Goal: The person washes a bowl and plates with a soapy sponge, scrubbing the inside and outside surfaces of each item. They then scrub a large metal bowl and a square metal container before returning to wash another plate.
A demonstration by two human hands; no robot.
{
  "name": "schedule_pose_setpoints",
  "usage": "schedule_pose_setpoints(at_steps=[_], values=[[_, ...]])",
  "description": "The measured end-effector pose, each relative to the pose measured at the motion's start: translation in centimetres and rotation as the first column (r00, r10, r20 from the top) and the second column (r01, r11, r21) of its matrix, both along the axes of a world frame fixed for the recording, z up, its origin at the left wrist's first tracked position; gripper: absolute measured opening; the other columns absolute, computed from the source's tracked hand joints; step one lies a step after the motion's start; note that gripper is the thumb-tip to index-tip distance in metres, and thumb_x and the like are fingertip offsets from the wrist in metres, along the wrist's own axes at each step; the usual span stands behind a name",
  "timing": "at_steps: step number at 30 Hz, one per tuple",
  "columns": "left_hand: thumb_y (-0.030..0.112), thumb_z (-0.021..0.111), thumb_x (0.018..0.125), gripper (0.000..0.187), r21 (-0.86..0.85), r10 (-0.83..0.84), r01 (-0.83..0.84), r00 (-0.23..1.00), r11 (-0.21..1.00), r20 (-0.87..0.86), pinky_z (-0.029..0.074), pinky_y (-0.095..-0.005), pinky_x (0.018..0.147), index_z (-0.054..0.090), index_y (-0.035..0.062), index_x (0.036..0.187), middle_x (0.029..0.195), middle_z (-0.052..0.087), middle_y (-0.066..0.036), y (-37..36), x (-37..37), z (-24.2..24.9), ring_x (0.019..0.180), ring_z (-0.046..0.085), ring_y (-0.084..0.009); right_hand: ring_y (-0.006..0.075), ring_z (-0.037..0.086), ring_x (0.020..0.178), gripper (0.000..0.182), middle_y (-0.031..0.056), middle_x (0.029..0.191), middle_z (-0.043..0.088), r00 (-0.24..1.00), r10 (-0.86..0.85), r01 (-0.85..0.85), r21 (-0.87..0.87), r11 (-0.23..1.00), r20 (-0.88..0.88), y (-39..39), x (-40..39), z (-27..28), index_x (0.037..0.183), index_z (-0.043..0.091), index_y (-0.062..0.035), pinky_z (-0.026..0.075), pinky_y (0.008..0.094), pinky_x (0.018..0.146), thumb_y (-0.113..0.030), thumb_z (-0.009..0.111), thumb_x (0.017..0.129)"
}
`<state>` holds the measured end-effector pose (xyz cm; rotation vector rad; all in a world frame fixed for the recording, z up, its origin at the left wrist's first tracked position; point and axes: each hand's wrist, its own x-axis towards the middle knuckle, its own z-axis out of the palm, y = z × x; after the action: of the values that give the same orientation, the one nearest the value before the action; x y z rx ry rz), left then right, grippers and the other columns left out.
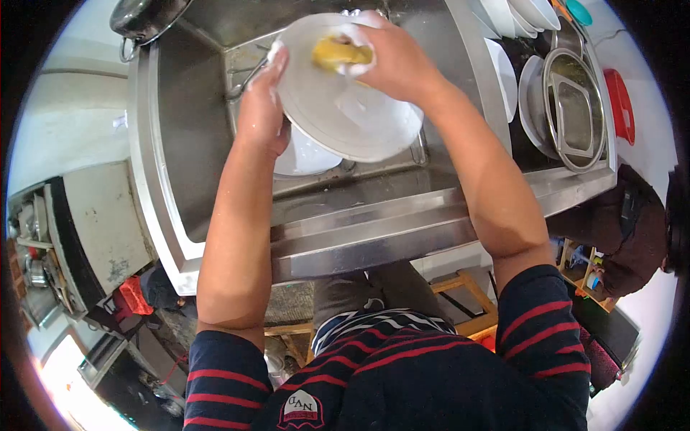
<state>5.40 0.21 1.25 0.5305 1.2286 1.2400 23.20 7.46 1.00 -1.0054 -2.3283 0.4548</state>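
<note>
A white plate point(352, 118) is held tilted over the metal sink point(190, 115), its inner face turned up towards me. My left hand point(262, 100) grips the plate's left rim, with suds on the fingers. My right hand point(399, 57) is closed round a yellow sponge point(330, 54), which presses on the upper part of the plate and looks blurred. White foam covers the right fingers. Below the plate, another white dish point(309, 158) lies in the sink, mostly hidden. Some metal utensils point(241, 82) show to the left of the plate.
A dark metal pot point(147, 18) stands at the sink's upper left corner. To the right, white bowls point(514, 18), a round metal strainer or pan point(575, 108) and other dishes sit beside the basin. A red plastic item point(619, 108) is farther right. The sink's front edge point(359, 248) lies under my forearms.
</note>
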Motion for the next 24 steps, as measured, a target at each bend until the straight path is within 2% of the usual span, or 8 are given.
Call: schedule_pose_setpoints(at_steps=[1, 6, 9, 12, 14, 17, 19, 24], values=[[0.043, 0.05, 0.095, 0.058, -0.039, -0.053, 0.053, 0.999, 0.998, 0.0, 0.043, -0.0383, 0.097, 0.049, -0.0031, 0.129, 0.125, 0.057, -0.018, -0.1, 0.1, -0.1, 0.113, 0.057, -0.0274, 0.0349, 0.059, 0.1, 0.035, 0.0155, 0.105, 0.058, 0.971, 0.14, -0.131, 0.061, 0.99, -0.192, -0.2, -0.6, 0.5, 0.101, 0.064, -0.0089, 0.048, 0.0411, 0.085, -0.016, 0.072, 0.067], [0.042, 0.053, 0.094, 0.057, -0.041, -0.087, 0.087, 0.996, 0.995, -0.009, 0.044, -0.0383, 0.096, 0.05, -0.0029, 0.129, 0.125, 0.057, -0.018, 0.0, 0.2, 0.0, 0.112, 0.057, -0.0272, 0.0378, 0.051, 0.102, 0.041, 0.0161, 0.101, 0.053, 0.947, 0.197, -0.178, 0.099, 0.979, -0.254, -0.5, -1.0, 2.1, 0.104, 0.053, -0.0061, 0.042, 0.0425, 0.087, -0.003, 0.067, 0.066], [0.04, 0.054, 0.094, 0.056, -0.057, -0.054, 0.054, 0.999, 0.997, -0.001, 0.044, -0.0385, 0.096, 0.05, -0.0035, 0.129, 0.125, 0.057, -0.017, 0.0, -0.4, 0.0, 0.112, 0.057, -0.0276, 0.0336, 0.057, 0.101, 0.042, 0.0136, 0.106, 0.058, 0.994, -0.107, 0.11, 0.11, 0.988, -0.031, 0.3, 0.3, 1.8, 0.108, 0.055, -0.0045, 0.046, 0.0401, 0.085, 0.002, 0.065, 0.069], [0.037, 0.053, 0.094, 0.055, -0.035, 0.046, -0.046, 0.999, 0.998, -0.002, 0.045, -0.0384, 0.096, 0.048, -0.0044, 0.13, 0.124, 0.058, -0.017, 0.2, -0.7, 0.7, 0.112, 0.058, -0.0282, 0.0347, 0.059, 0.097, 0.034, 0.0153, 0.105, 0.059, 0.923, -0.204, 0.246, -0.092, 0.965, 0.328, 1.1, 2.0, 0.4, 0.1, 0.065, -0.0077, 0.048, 0.0414, 0.083, -0.017, 0.071, 0.068], [0.036, 0.053, 0.095, 0.054, -0.005, 0.109, -0.109, 0.994, 0.994, -0.022, 0.045, -0.0385, 0.096, 0.048, -0.0049, 0.13, 0.124, 0.057, -0.018, 0.4, -1.3, 0.8, 0.111, 0.058, -0.0285, 0.0346, 0.063, 0.092, 0.024, 0.017, 0.103, 0.064, 0.943, -0.102, 0.134, -0.078, 0.988, 0.318, 1.0, 2.1, -0.2, 0.093, 0.068, -0.0079, 0.051, 0.0419, 0.082, -0.019, 0.067, 0.071], [0.034, 0.051, 0.096, 0.052, 0.025, 0.247, -0.246, 0.969, 0.969, -0.017, 0.045, -0.0395, 0.096, 0.047, -0.0057, 0.129, 0.124, 0.057, -0.019, 0.9, -2.2, -0.2, 0.111, 0.058, -0.029, 0.036, 0.063, 0.09, 0.027, 0.0171, 0.097, 0.066, 0.944, 0.188, -0.077, -0.373, 0.925, 0.272, -1.5, 0.3, 1.6, 0.095, 0.067, -0.0062, 0.05, 0.0427, 0.081, -0.019, 0.068, 0.071], [0.033, 0.052, 0.095, 0.048, 0.042, 0.239, -0.241, 0.97, 0.97, 0.051, 0.048, -0.0404, 0.091, 0.05, -0.0048, 0.125, 0.117, 0.06, -0.019, 0.9, -2.4, -0.4, 0.105, 0.061, -0.0293, 0.035, 0.06, 0.092, 0.042, 0.0164, 0.097, 0.061, 0.945, 0.298, -0.326, -0.465, 0.823, -0.134, -3.1, -1.1, 2.3, 0.104, 0.06, -0.0013, 0.047, 0.0383, 0.081, -0.019, 0.073, 0.069], [0.033, 0.054, 0.095, 0.044, -0.062, 0.25, -0.244, 0.962, 0.968, 0.111, 0.052, -0.0403, 0.08, 0.051, -0.0035, 0.119, 0.105, 0.061, -0.017, 0.8, -2.0, -0.5, 0.092, 0.064, -0.0287, 0.037, 0.06, 0.088, 0.051, 0.0177, 0.099, 0.061, 0.934, 0.247, -0.316, -0.278, 0.907, -0.257, -5.0, -2.4, 2.5, 0.113, 0.056, -0.001, 0.047, 0.0392, 0.082, -0.017, 0.074, 0.068]])
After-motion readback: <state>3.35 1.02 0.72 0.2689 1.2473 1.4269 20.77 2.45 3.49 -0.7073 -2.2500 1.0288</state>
